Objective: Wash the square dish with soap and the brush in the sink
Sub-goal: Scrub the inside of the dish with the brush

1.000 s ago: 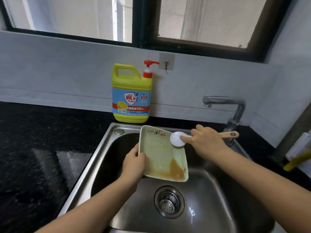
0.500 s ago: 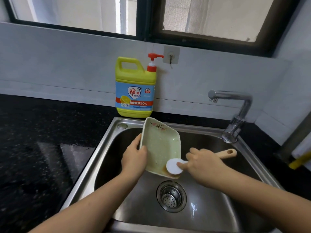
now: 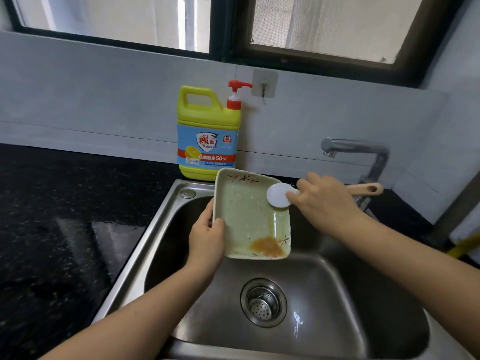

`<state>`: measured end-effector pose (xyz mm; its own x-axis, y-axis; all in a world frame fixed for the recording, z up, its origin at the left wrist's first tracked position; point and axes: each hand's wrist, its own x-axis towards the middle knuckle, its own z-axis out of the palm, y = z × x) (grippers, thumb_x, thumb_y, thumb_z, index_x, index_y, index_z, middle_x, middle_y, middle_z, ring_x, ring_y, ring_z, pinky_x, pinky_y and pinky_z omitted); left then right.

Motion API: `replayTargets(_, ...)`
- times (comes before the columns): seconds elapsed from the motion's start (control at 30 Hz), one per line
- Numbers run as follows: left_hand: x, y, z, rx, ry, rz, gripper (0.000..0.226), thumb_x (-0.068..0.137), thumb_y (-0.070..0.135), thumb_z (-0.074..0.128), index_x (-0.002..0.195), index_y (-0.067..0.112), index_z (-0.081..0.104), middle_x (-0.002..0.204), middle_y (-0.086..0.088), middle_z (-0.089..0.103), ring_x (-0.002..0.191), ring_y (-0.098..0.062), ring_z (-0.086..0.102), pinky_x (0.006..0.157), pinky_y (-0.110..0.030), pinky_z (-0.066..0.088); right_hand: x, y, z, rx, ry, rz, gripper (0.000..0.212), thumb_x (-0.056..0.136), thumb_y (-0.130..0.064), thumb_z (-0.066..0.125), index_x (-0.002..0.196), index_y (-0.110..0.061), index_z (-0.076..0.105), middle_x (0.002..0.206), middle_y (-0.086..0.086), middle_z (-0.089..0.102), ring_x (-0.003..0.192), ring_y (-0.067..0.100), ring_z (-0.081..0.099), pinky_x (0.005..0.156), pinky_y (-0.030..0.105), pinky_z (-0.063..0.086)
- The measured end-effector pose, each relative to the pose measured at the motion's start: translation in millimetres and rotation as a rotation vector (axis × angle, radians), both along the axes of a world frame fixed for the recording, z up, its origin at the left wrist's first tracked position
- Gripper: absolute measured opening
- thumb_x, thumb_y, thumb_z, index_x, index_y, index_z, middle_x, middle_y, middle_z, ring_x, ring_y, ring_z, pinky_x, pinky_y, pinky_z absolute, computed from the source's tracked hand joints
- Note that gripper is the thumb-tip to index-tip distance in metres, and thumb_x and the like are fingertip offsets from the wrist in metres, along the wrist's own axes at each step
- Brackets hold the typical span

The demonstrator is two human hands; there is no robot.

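A pale green square dish (image 3: 246, 216) with small flower marks is tilted over the steel sink (image 3: 161, 224), its inside facing me. An orange-brown smear lies in its lower right corner. My left hand (image 3: 206, 239) grips the dish's left edge, thumb on the inner face. My right hand (image 3: 323, 201) holds a brush by its tan wooden handle (image 3: 368, 189). The brush's round white head (image 3: 279, 195) rests against the dish's upper right corner. A yellow soap bottle (image 3: 209, 137) with a red pump stands on the counter behind the sink.
A chrome tap (image 3: 363, 157) rises at the sink's back right, spout pointing left, with no water running. The drain strainer (image 3: 263, 302) sits in the basin floor. Black speckled counter (image 3: 65, 216) spreads to the left. A wall hook (image 3: 264, 84) hangs above the bottle.
The brush head has swept from the dish's lower right corner up to its upper right corner. The dish now faces me more squarely, still held in my left hand.
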<state>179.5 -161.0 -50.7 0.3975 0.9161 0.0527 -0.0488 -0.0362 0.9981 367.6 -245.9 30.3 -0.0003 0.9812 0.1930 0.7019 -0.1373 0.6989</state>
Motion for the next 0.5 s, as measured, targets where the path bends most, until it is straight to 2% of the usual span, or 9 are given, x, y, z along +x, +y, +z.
replayTargets(0.1,1.0,-0.2,-1.9,0.022,0.002,0.013,0.05,0.09,0.005,0.037,0.124,0.033,0.058,0.101,0.007,0.068,0.094,-0.014,0.064,0.081,-0.036,0.056,-17.6,-7.4,-5.3,-0.082,0.009,0.02,0.024,0.042,-0.018,0.085,0.047,-0.019,0.061,0.051,0.001,0.053,0.05,0.021,0.051,0.046,0.026,0.018)
replayTargets(0.13,1.0,0.5,-2.9,0.022,0.004,0.017,0.05,0.089,0.005,0.037,0.123,0.035,0.058,0.1,0.007,0.069,0.093,-0.014,0.064,0.082,-0.038,0.056,-25.3,-11.0,-8.6,-0.133,0.006,0.067,0.02,0.047,-0.02,0.084,0.052,-0.019,0.064,0.056,0.002,0.057,0.055,0.022,0.054,0.047,0.026,0.021)
replayTargets(0.2,0.4,1.4,-3.9,0.017,0.006,0.029,0.05,0.089,0.006,0.037,0.122,0.036,0.059,0.1,0.007,0.068,0.094,-0.015,0.063,0.082,-0.039,0.056,-38.2,-15.9,-13.4,-0.321,0.051,0.063,0.006,0.079,-0.019,0.067,0.084,-0.017,0.07,0.086,0.006,0.062,0.083,0.026,0.057,0.056,0.031,0.026)
replayTargets(0.23,0.1,1.9,-3.8,0.012,0.007,0.036,0.049,0.089,0.007,0.037,0.122,0.036,0.058,0.102,0.007,0.068,0.095,-0.014,0.063,0.082,-0.038,0.056,-38.9,-16.0,-15.6,-0.359,0.05,0.001,0.015,0.089,-0.016,0.054,0.097,-0.015,0.067,0.098,0.007,0.06,0.094,0.027,0.054,0.06,0.033,0.027)
replayTargets(0.27,0.0,1.7,-3.3,0.007,0.008,0.04,0.049,0.089,0.007,0.037,0.122,0.036,0.058,0.103,0.007,0.067,0.096,-0.014,0.062,0.081,-0.036,0.055,-43.3,-16.3,-10.5,-0.342,0.047,-0.003,0.016,0.09,-0.016,0.052,0.099,-0.014,0.066,0.101,0.007,0.059,0.096,0.027,0.053,0.061,0.033,0.027)
replayTargets(0.33,-0.2,1.2,-1.7,-0.007,0.007,0.041,0.046,0.091,0.007,0.037,0.121,0.034,0.059,0.103,0.007,0.067,0.095,-0.013,0.062,0.076,-0.031,0.053,-40.8,-10.1,1.5,-0.217,-0.004,0.004,0.01,0.085,-0.019,0.061,0.09,-0.014,0.068,0.092,0.007,0.062,0.088,0.027,0.055,0.058,0.032,0.027)
replayTargets(0.37,-0.1,0.7,-1.0,-0.016,0.004,0.038,0.045,0.091,0.008,0.036,0.119,0.034,0.06,0.102,0.007,0.067,0.094,-0.012,0.062,0.075,-0.03,0.053,-33.5,-7.3,4.1,-0.185,-0.026,-0.024,0.012,0.088,-0.018,0.057,0.093,-0.014,0.067,0.094,0.007,0.061,0.09,0.026,0.054,0.059,0.032,0.028)
replayTargets(0.43,0.1,0.0,-0.1,-0.028,-0.004,0.033,0.044,0.092,0.008,0.036,0.117,0.036,0.059,0.1,0.009,0.066,0.093,-0.012,0.062,0.076,-0.03,0.053,-25.0,-4.0,10.6,-0.213,-0.076,-0.077,0.022,0.095,-0.014,0.042,0.103,-0.013,0.062,0.101,0.004,0.057,0.094,0.023,0.049,0.062,0.032,0.029)
replayTargets(0.5,0.1,-0.1,-0.2,-0.026,-0.008,0.034,0.045,0.092,0.008,0.037,0.116,0.038,0.06,0.099,0.01,0.066,0.093,-0.012,0.062,0.078,-0.032,0.054,-24.9,-2.8,13.9,-0.279,-0.096,-0.07,0.021,0.096,-0.015,0.041,0.105,-0.013,0.06,0.102,0.003,0.055,0.09,0.02,0.046,0.063,0.031,0.03)
